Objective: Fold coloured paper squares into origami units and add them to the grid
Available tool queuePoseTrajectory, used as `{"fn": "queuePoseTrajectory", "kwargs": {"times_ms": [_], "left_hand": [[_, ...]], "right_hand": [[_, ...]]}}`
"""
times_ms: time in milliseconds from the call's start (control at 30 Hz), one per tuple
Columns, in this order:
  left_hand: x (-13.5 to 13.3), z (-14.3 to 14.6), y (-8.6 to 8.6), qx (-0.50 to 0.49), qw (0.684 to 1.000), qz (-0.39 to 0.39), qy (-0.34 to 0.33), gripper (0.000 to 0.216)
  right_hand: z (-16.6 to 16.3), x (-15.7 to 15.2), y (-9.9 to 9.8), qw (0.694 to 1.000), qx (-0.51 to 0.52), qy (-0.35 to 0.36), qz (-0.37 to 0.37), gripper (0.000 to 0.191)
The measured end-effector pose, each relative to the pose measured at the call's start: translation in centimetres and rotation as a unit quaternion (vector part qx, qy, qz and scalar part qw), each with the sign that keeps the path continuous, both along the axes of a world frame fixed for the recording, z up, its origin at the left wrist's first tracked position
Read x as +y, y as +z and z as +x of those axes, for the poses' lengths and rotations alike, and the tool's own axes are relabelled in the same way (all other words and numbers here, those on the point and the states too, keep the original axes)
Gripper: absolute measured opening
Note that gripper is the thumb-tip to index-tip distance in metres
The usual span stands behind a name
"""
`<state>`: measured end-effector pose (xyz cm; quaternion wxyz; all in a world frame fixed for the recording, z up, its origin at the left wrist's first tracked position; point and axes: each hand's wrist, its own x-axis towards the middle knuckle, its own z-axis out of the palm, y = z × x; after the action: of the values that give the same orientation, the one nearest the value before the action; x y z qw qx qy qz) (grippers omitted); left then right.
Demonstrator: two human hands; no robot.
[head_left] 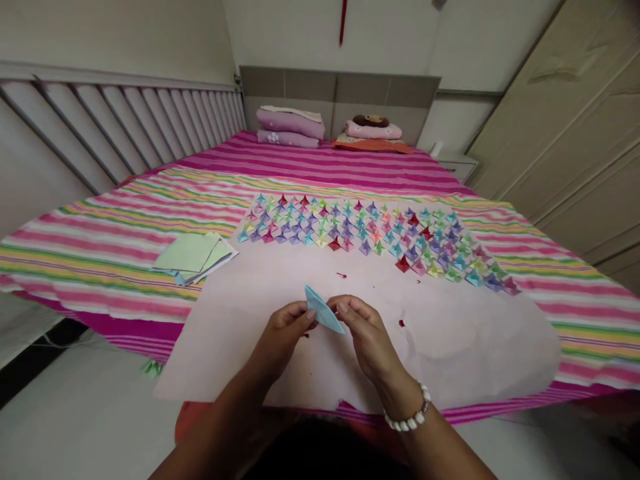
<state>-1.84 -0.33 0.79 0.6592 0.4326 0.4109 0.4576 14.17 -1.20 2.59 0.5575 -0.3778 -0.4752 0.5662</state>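
Note:
A light blue folded paper (324, 312) is held above a large pale sheet (235, 347) spread on the bed. My left hand (287, 330) pinches its left side, the thumb lying on the front face. At the right edge, the fingers of my right hand (365, 333) are closed together; they touch or nearly touch the paper, and part of the contact is hidden. Rows of small folded paper pieces (345, 227) in many colours stand along the far part of the sheet. To the left lies a stack of square paper (193, 257), pale green on top.
Small dark red scraps (401, 323) lie on the sheet. Beneath it is a striped bedspread (120, 247). Folded purple bedding (290, 127) and a pink pile (373, 130) rest by the headboard (340, 93). A green paper piece (151, 368) is on the floor.

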Motion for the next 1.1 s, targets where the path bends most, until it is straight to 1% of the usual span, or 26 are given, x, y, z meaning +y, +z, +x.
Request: {"fn": "queuePoseTrajectory", "kwargs": {"times_ms": [200,400,533,633,733,833,967,1100], "left_hand": [[0.1,-0.1,0.2,-0.079,0.996,-0.029,-0.032,0.024],[0.2,0.0,0.6,-0.129,0.989,-0.058,-0.031,0.031],[0.2,0.2,0.9,-0.151,0.986,-0.061,-0.034,0.039],[0.2,0.4,1.0,-0.145,0.987,-0.061,-0.036,0.041],[0.2,0.5,1.1,-0.139,0.988,-0.064,-0.035,0.041],[0.2,0.6,1.0,-0.126,0.99,-0.061,-0.029,0.04],[0.4,0.5,0.8,-0.088,0.995,-0.044,-0.02,0.033],[0.7,0.4,0.3,-0.026,0.999,-0.025,0.0,0.025]], "right_hand": [[-0.1,0.0,0.1,0.998,0.034,0.022,-0.048,0.015],[-0.2,0.0,0.0,0.993,0.071,0.044,-0.087,0.019],[-0.2,0.0,0.0,0.987,0.099,0.059,-0.11,0.023],[-0.2,0.0,-0.1,0.988,0.098,0.062,-0.107,0.025],[-0.1,-0.1,-0.2,0.99,0.079,0.05,-0.106,0.026],[0.0,0.0,0.0,0.992,0.07,0.033,-0.101,0.022],[0.1,0.3,0.2,0.995,0.047,0.026,-0.083,0.021],[0.2,0.5,0.1,0.998,0.008,0.006,-0.055,0.021]]}}
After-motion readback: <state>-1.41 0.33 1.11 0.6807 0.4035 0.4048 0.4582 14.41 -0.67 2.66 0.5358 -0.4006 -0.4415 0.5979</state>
